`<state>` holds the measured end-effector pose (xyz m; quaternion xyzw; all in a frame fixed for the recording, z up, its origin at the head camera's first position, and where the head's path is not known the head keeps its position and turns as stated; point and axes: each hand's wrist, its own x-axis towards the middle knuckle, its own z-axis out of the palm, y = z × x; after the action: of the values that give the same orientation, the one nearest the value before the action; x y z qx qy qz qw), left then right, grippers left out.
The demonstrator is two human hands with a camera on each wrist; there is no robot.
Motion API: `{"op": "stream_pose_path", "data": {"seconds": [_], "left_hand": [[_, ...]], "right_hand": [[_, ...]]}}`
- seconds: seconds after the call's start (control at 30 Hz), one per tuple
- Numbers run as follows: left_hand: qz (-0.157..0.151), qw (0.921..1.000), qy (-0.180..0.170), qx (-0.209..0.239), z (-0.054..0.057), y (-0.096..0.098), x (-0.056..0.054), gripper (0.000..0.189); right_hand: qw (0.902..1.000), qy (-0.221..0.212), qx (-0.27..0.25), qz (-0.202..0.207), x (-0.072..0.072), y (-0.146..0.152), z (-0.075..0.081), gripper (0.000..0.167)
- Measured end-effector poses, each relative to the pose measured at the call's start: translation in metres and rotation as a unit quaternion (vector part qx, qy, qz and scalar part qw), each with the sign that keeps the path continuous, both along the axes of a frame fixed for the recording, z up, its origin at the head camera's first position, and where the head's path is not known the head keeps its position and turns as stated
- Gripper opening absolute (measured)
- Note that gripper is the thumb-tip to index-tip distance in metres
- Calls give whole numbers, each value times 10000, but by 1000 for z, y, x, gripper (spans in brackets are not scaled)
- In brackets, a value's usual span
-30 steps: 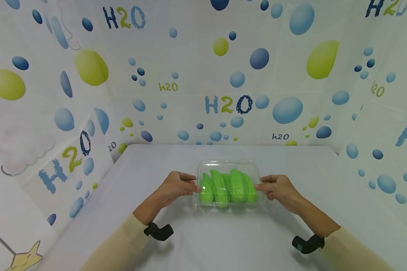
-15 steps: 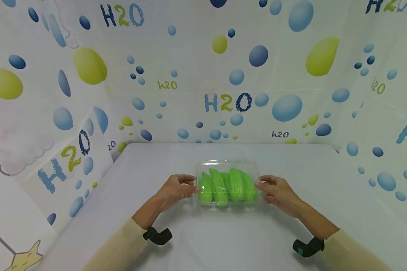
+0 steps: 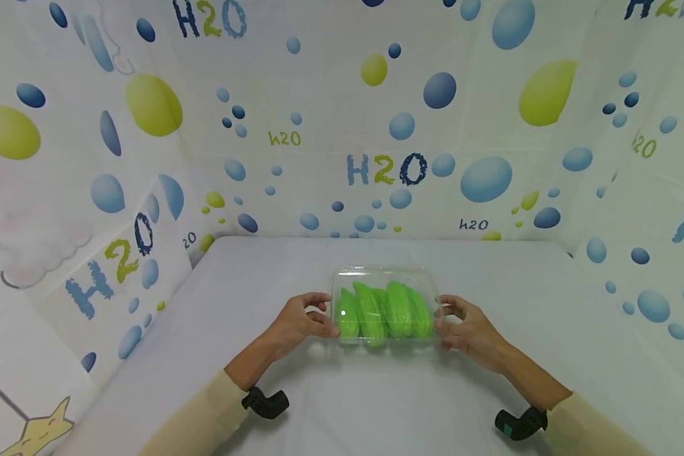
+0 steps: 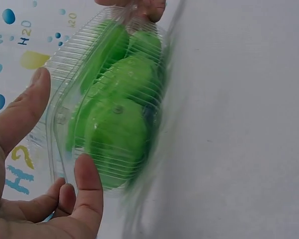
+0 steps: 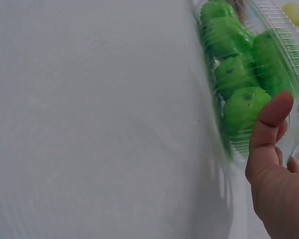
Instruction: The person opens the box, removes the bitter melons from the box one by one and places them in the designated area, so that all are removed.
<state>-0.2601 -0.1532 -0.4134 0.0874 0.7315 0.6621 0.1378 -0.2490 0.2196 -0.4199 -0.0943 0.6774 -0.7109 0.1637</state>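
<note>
A clear plastic clamshell box [image 3: 387, 272] lies on the white table in front of the person, its lid down. Inside are several bright green, elongated fruit-like pieces [image 3: 399, 310], rounded at the near ends. At the box's left end the left hand [image 3: 296, 323] has its thumb low by the front corner and its fingers further back, the rim between them. The right hand [image 3: 470, 332] holds the opposite end in much the same way. In the left wrist view, ribbed walls of the box [image 4: 55, 124] show between thumb and fingers. The right thumb [image 5: 269, 124] overlaps the near wall.
A white cloth covers the table [image 3: 387, 405]. Behind and beside it hang printed sheets [image 3: 319, 95] with blue and green bubbles and H2O lettering. A black camera mount sits on the left wrist [image 3: 265, 403] and another on the right wrist [image 3: 521, 423].
Both thumbs have slid down toward the box's front corners, and the fingers stand further apart from the thumbs. The box stays in place; the head view shifts slightly.
</note>
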Motion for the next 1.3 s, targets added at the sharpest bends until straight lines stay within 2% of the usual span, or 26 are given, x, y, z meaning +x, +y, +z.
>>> {"op": "stream_pose_path", "data": {"seconds": [0.1,0.2,0.47,0.67,1.03,1.17,1.3], "left_hand": [[106,9999,61,-20,-2,1,1,81],[199,9997,117,30,-4,2,3,80],[298,9986,184,394,-13,3,6,73],[424,9976,294,458,-15,5,9,64],[1096,9923,372,442,-24,12,14,34],[1269,9903,480,308,-25,13,15,24],[1296,9896,581,220,-25,14,17,22]], "right_hand": [[9995,189,237,-48,1,-2,0,86],[9988,253,359,-201,2,-5,-1,91],[9981,366,256,-434,5,-7,-6,88],[9971,421,171,-617,5,-9,-8,72],[9912,717,245,-1086,11,-17,-12,36],[9910,650,107,-1164,12,-18,-14,31],[9908,633,82,-1195,12,-18,-16,28]]}}
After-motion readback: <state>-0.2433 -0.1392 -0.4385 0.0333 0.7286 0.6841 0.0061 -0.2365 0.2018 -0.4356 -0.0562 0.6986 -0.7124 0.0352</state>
